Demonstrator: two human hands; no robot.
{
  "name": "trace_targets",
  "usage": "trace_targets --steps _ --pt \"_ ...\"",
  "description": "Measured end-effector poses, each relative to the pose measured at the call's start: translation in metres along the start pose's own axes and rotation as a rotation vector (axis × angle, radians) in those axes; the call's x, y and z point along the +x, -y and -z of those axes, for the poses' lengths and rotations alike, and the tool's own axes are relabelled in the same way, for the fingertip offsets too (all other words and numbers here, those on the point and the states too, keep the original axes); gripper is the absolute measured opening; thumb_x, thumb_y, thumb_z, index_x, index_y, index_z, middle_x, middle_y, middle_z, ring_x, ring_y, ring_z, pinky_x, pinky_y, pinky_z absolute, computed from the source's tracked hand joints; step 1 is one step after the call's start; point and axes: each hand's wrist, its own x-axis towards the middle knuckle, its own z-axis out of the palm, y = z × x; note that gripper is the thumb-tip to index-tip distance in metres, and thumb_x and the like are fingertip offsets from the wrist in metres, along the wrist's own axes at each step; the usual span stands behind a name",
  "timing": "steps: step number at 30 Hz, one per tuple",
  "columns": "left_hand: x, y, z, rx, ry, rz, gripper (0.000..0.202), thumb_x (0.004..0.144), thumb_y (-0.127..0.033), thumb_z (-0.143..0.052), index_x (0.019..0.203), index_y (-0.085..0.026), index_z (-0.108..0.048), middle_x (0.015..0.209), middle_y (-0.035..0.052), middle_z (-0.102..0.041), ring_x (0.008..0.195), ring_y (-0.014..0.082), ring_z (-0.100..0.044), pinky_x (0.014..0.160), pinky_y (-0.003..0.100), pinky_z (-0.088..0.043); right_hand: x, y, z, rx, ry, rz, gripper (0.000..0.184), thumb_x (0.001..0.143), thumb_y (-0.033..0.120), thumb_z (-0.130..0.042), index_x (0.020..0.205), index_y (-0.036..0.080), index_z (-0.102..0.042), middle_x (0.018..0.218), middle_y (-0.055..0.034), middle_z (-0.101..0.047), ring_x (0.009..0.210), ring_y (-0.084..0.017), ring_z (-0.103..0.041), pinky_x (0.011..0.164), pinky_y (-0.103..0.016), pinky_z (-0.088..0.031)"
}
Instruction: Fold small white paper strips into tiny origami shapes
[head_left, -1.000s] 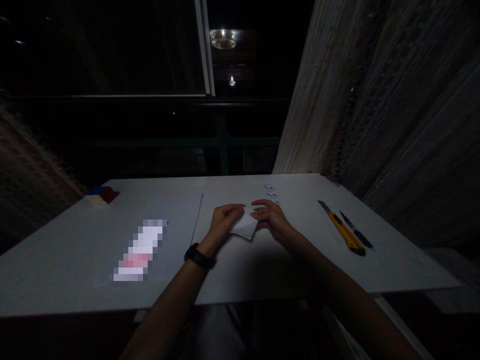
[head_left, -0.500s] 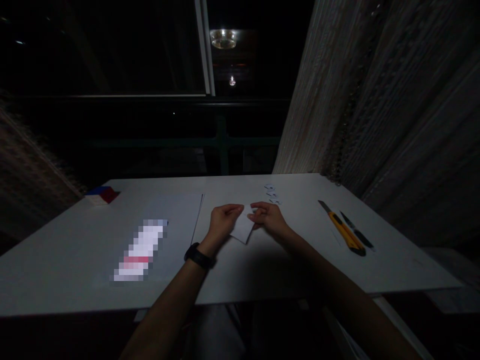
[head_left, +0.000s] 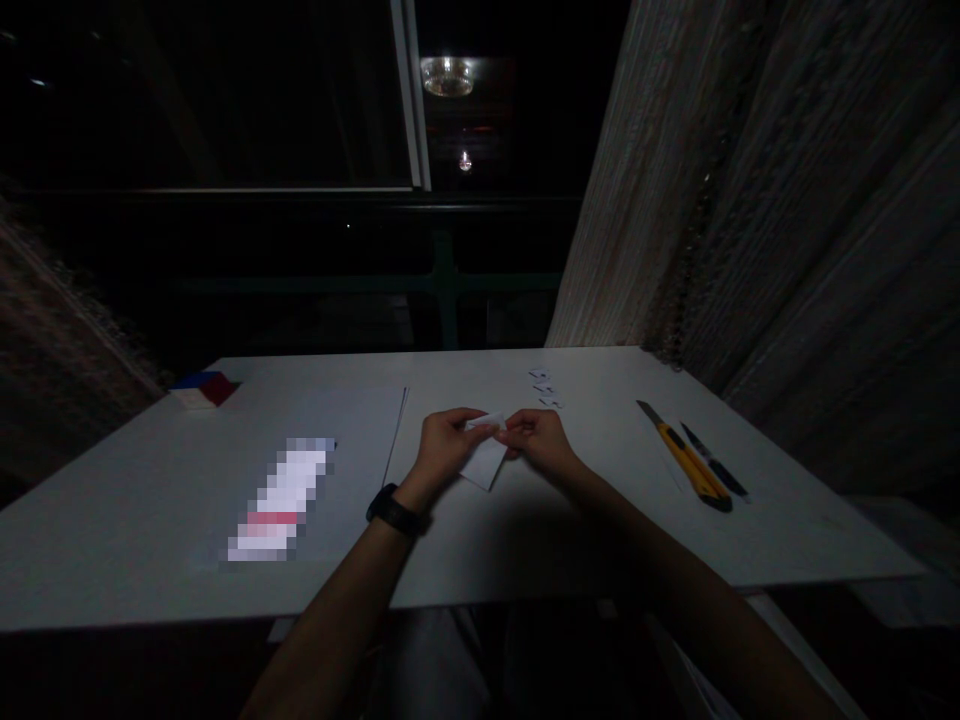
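A small piece of white paper [head_left: 484, 465], which looks folded, is held just above the table between my two hands. My left hand [head_left: 448, 440], with a dark band on the wrist, pinches its left upper part with thumb and fingers. On the other side my right hand [head_left: 541, 440] grips the upper right edge, its thumb close to the left thumb. The fingertips cover part of the paper's top. Beyond my right hand lie several small white paper pieces [head_left: 546, 388] in a short row.
White sheets [head_left: 367, 430] lie on the table [head_left: 600, 530] at left, with a bright pixelated rectangle [head_left: 285, 495] over them. A colored puzzle cube [head_left: 202, 390] stands far left. On the right rest a yellow utility knife [head_left: 694, 468] and a dark-handled knife [head_left: 716, 462], near the curtain [head_left: 607, 250].
My left thumb has moved right over the paper's upper part, and the right fingers have drawn in beside it. More of the paper's top edge shows.
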Motion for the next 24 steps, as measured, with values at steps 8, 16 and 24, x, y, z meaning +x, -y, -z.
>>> trace_targets --steps 8,16,24 --pt "-0.0001 -0.0003 0.003 -0.138 0.073 0.022 0.039 0.056 -0.036 -0.072 0.087 -0.012 -0.07 0.073 0.0074 -0.067 0.063 0.0157 -0.056 0.057 0.026 -0.041 -0.0024 0.0041 0.0004 0.0 0.008 -0.002 0.03 0.042 0.029 -0.077 0.055 0.012 -0.055 0.039 0.0021 -0.054 0.035 -0.011 -0.051 0.035 -0.02 -0.041" --pt "0.0004 0.0054 0.0006 -0.069 0.225 0.013 0.03 0.052 -0.038 -0.073 0.066 -0.011 -0.068 0.059 0.0028 -0.062 0.055 0.0119 -0.051 0.05 0.022 -0.036 -0.0041 0.0039 0.0047 -0.153 0.088 -0.044 0.017 0.047 0.021 -0.07 0.051 0.012 -0.056 0.036 0.0014 -0.053 0.032 -0.011 -0.051 0.031 -0.018 -0.037" --pt "0.0005 0.0083 0.0006 -0.094 0.172 0.078 0.03 0.049 -0.038 -0.074 0.052 -0.011 -0.061 0.043 -0.0043 -0.047 0.041 0.005 -0.035 0.041 0.02 -0.024 -0.0038 0.0057 0.0058 -0.173 0.215 -0.083 0.023 0.05 0.027 -0.072 0.055 0.012 -0.056 0.038 -0.0001 -0.056 0.035 -0.012 -0.054 0.033 -0.019 -0.042"
